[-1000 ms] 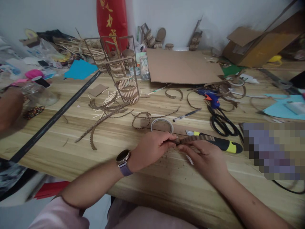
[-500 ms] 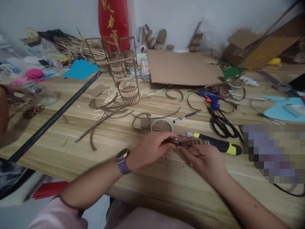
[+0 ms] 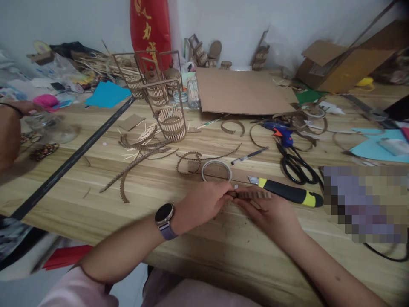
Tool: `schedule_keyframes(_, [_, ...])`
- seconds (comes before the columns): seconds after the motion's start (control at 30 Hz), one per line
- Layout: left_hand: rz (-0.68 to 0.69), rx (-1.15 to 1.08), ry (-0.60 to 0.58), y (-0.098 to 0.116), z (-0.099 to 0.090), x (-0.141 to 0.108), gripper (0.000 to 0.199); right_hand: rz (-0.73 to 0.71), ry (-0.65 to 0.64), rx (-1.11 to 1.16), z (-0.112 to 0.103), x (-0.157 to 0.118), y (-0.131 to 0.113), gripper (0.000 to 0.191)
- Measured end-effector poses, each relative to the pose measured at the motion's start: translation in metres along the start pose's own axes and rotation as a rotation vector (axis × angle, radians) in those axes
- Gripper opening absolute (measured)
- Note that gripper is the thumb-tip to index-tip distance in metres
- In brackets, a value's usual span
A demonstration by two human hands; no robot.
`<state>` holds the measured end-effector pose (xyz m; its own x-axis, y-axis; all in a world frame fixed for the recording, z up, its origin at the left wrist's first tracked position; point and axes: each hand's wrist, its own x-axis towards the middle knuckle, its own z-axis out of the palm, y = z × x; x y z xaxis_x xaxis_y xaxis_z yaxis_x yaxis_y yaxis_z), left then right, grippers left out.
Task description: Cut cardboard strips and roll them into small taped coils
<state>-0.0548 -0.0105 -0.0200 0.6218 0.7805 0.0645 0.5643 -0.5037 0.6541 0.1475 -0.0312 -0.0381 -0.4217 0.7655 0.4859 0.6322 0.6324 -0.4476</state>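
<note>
Between my hands is a strip of brown corrugated cardboard [image 3: 254,195], its ridged edge showing. My left hand [image 3: 204,205], with a watch on the wrist, pinches its left end. My right hand [image 3: 276,213] is closed round the strip from the right, the fingertips of both hands almost meeting. Just beyond my fingers lies a roll of tape [image 3: 217,162] on its side. A black and yellow utility knife [image 3: 284,192], its blade out, rests beyond my right hand. Curled corrugated strips [image 3: 188,161] lie farther left.
A small stick basket [image 3: 171,123] with a tall handle stands mid-table, loose sticks beside it. Black scissors [image 3: 297,168], a blue glue gun [image 3: 281,133] and a pen [image 3: 249,156] lie right. A cardboard sheet [image 3: 246,91] lies behind. At far left, another person's hand [image 3: 27,107] is near a clear jar [image 3: 59,128].
My left wrist has turned so the watch face shows more. The strip sticks out less past my right fingers. The other person's hand has moved up to the jar's top.
</note>
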Motion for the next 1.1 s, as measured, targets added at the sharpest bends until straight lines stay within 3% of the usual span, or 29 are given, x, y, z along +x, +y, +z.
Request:
schedule_keyframes(0.1, [0.007,-0.12,0.052,0.0,-0.001,0.001,0.021,0.049,0.03,-0.01,-0.002,0.001,-0.003,0.029])
schedule_keyframes(0.27, [0.029,-0.526,0.236,0.0,0.004,0.001,0.036,0.416,0.091,0.15,-0.006,0.003,-0.01,0.033])
schedule_keyframes(0.4, [0.049,-0.458,0.308,0.001,0.008,0.001,0.024,0.56,0.075,0.272,-0.004,0.004,-0.012,0.032])
schedule_keyframes(0.67, [0.242,-0.076,0.316,-0.005,0.005,0.0,0.023,0.477,0.0,0.243,-0.002,0.003,-0.011,0.029])
schedule_keyframes(0.97, [0.289,0.337,0.097,0.001,0.004,-0.003,0.025,0.247,-0.006,0.185,0.003,0.003,-0.005,0.022])
schedule_keyframes(1.1, [0.28,0.295,0.234,0.004,0.011,-0.004,0.034,0.39,0.076,0.208,0.001,0.003,-0.009,0.02])
